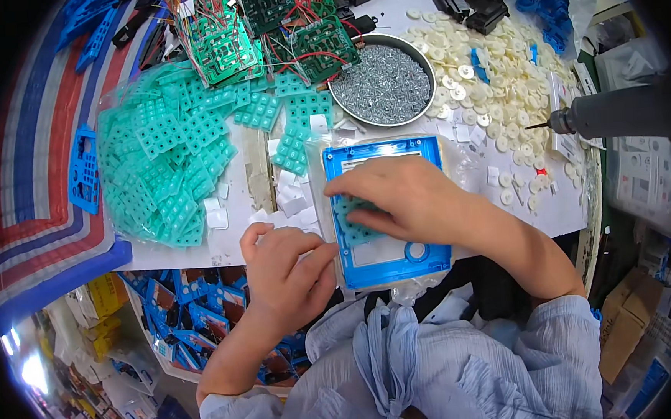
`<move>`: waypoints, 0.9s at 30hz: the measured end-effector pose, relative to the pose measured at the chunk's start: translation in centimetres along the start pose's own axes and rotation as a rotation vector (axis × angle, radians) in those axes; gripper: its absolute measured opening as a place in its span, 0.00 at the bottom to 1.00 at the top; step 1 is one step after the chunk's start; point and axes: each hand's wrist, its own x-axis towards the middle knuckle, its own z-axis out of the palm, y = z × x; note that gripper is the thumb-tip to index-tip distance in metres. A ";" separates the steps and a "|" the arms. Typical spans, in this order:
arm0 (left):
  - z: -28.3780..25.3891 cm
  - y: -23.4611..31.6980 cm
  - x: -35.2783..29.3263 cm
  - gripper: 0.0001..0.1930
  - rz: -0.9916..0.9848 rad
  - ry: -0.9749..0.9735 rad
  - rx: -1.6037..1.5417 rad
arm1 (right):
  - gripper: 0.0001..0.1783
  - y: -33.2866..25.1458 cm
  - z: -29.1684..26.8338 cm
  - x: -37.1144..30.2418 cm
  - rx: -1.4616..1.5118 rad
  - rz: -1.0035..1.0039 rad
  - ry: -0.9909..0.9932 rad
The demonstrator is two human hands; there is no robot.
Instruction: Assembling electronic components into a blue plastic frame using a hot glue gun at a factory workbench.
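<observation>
A blue plastic casing [398,277] lies open-side up at the table's front edge, on a clear plastic bag. Inside it is a teal rubber keypad [350,235], partly hidden by my right hand [408,197]. That hand reaches over the casing from the right, its thumb and index finger on the keypad. My left hand [289,270] is closed beside the casing's left edge, with the fingers curled in. What they hold, if anything, is hidden. Left of the casing are small white paper pieces [293,200] and a heap of teal keypads [167,154].
Behind the casing are a round metal bowl [430,96] of screws and wired green circuit boards [222,51]. White plastic discs [496,77] cover the back right. A power screwdriver [614,114] juts in from the right. Blue casings [196,314] fill a container below left.
</observation>
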 end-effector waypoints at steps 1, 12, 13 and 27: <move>0.2 0.0 0.1 0.20 0.017 -0.008 0.013 | 0.19 -0.2 -0.2 0.1 -0.006 0.026 -0.015; 1.4 -0.7 0.4 0.20 0.094 -0.128 0.063 | 0.22 -0.2 -0.6 0.2 -0.111 -0.006 -0.013; 1.3 -0.7 0.5 0.20 0.096 -0.133 0.066 | 0.22 -0.3 -0.7 0.3 -0.143 -0.008 0.004; 0.6 -2.0 1.4 0.20 0.247 -0.250 0.062 | 0.55 -4.4 -0.8 -6.0 -0.350 0.088 -0.393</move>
